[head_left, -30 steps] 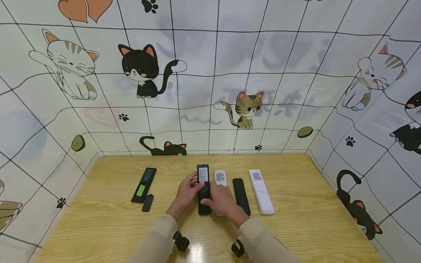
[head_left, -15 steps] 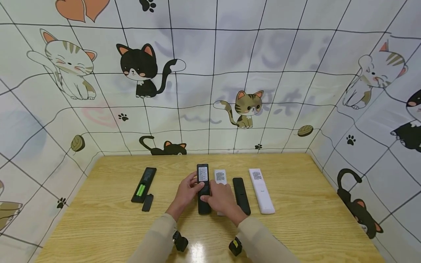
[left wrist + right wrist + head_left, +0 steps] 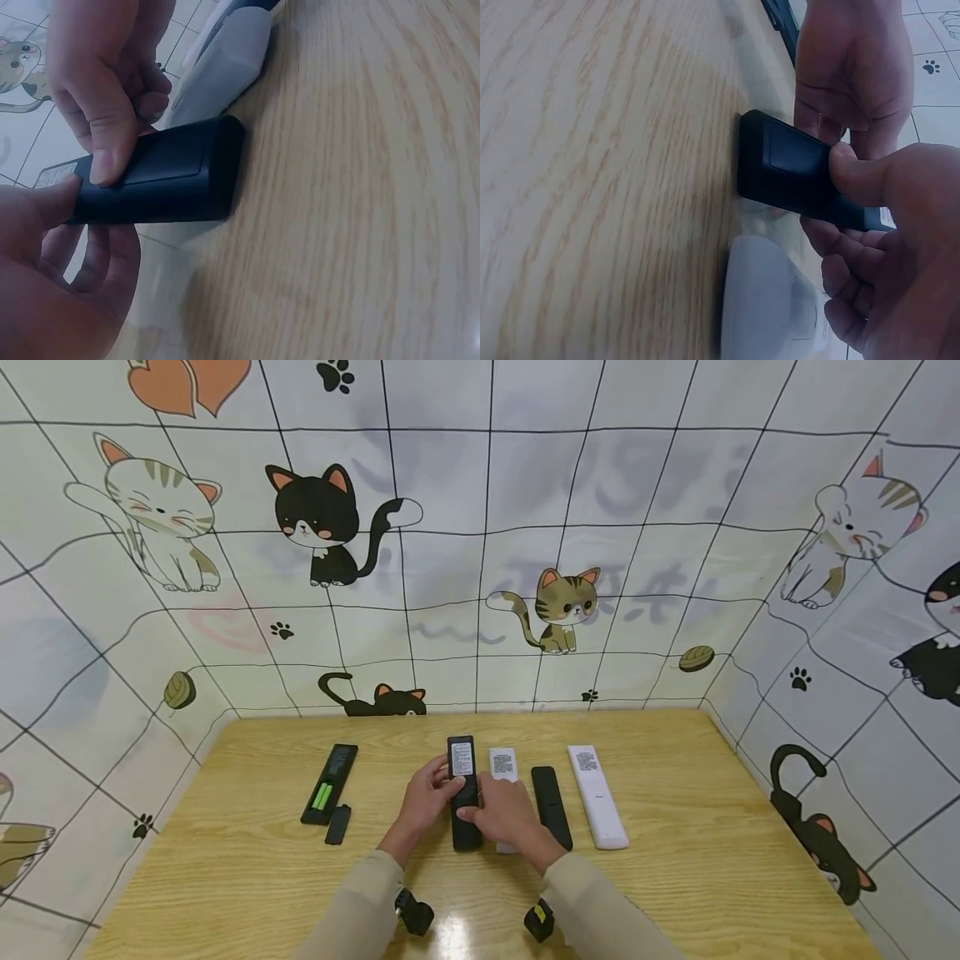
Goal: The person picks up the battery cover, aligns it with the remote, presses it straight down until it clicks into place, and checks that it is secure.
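A black remote control [image 3: 465, 828] lies back side up, its white label at the far end, between the two hands. My left hand [image 3: 424, 798] grips it from the left, thumb across the back near the label. From the other side my right hand [image 3: 513, 814] holds it, the thumb [image 3: 855, 176] pressed on the battery cover [image 3: 799, 161] and fingers curled at its edge. That cover is in place in both wrist views. In the left wrist view the near end of the black remote [image 3: 225, 169] sits close over the tabletop.
To the left is a black remote [image 3: 341, 768] with two green batteries [image 3: 322, 795] showing, its loose battery cover [image 3: 338, 824] beside it. At right lie a white remote [image 3: 503, 762] partly behind the right hand, a black remote [image 3: 551, 806] and a longer white remote [image 3: 597, 797].
Both hands keep their hold on the black remote. The right thumb has shifted very slightly up along its back; the other remotes stay where they were.
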Available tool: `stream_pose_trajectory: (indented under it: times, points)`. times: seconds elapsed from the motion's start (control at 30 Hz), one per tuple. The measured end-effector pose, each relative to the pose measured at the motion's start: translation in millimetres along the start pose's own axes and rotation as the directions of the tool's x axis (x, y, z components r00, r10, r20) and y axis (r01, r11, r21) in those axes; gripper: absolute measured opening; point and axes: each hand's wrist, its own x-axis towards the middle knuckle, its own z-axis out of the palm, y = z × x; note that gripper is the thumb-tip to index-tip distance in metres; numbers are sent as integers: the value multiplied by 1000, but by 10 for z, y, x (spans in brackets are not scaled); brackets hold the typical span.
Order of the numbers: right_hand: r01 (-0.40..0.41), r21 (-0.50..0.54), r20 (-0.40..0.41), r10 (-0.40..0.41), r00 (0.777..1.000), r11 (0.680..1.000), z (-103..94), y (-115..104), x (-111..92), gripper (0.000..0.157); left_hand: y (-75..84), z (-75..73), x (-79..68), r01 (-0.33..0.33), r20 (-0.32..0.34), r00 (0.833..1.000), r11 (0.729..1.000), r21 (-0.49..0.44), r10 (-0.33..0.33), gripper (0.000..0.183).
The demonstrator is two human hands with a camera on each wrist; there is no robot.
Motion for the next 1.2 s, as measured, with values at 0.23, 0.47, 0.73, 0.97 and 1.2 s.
stream_pose_trajectory:
  times: [0.23, 0.47, 0.73, 0.97, 1.2]
  points:
    - [43, 36, -7, -43, 999, 998, -72, -18, -48, 33, 16, -15, -2, 26, 14, 1000, 999, -28, -25, 49]
    - [65, 46, -7, -65, 998, 997, -133, -27, -81, 38, 77, -23, -27, 31, 33, 999, 998, -47, -30, 50]
    - [92, 62, 6, -93, 996, 994, -155, 0, -90, 41, 190, -56, -79, 40, 60, 998, 997, -69, -36, 52]
    - [89, 93, 15, -91, 996, 992, -225, 37, -114, 54, 216, -74, -92, 72, 61, 996, 995, -63, -68, 51]
    - [50, 67, -9, -49, 999, 997, -290, 95, -127, 54, 88, -46, -58, 89, 31, 996, 994, -61, -88, 53]
